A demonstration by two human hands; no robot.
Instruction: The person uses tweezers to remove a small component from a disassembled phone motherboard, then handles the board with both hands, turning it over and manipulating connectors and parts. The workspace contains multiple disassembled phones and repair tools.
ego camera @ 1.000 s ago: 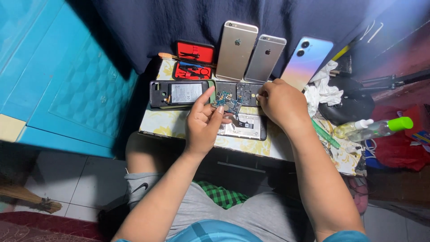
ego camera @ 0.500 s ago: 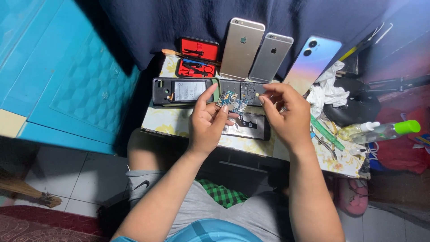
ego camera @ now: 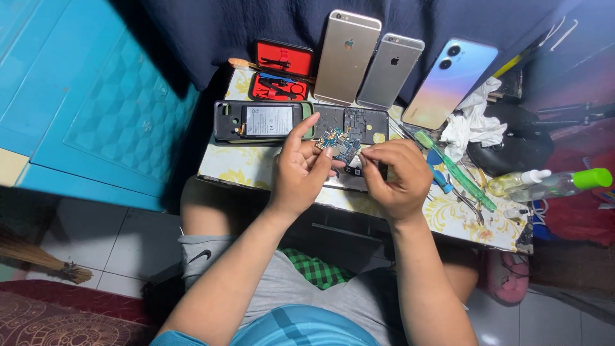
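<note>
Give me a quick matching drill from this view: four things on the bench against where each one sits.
Things:
1. circuit board
2. red tool case
3. green-capped bottle
4. white tissue

Places:
A. lying at the table's right edge
B. open at the back, left of the gold phone
C. held between the left hand and right hand
D. crumpled just right of the blue phone

Pairs: 1-C, 2-B, 3-A, 4-D
</note>
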